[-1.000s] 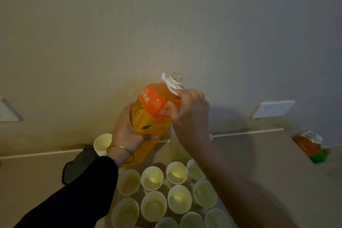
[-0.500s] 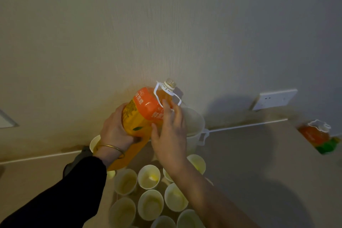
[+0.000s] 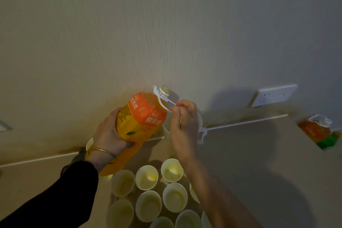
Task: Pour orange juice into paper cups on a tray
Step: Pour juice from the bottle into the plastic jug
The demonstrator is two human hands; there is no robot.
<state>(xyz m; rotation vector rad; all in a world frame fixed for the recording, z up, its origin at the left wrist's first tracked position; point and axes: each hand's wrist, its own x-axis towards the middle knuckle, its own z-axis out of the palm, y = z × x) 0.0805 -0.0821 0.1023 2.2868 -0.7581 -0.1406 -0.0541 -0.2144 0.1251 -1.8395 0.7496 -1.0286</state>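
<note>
My left hand (image 3: 109, 133) grips the body of a large orange juice bottle (image 3: 140, 116), held in the air and tilted with its neck up and to the right. The bottle's mouth (image 3: 165, 89) has no cap on it. My right hand (image 3: 183, 122) pinches the white plastic carry handle (image 3: 163, 102) that hangs from the neck. Below the bottle stand several open paper cups (image 3: 148, 177), packed close together; the tray under them is hidden. Some cups show a pale yellow bottom.
A white measuring jug (image 3: 201, 131) stands against the wall behind my right hand. A second orange juice bottle (image 3: 318, 129) stands at the right edge. One paper cup (image 3: 89, 144) and a dark object (image 3: 77, 157) sit behind my left wrist. A wall socket (image 3: 273, 95) is at right.
The bottle has been turned, bringing its label round to face me. My right hand moved from the bottle's shoulder to the white handle and now pinches it. The view has shifted left.
</note>
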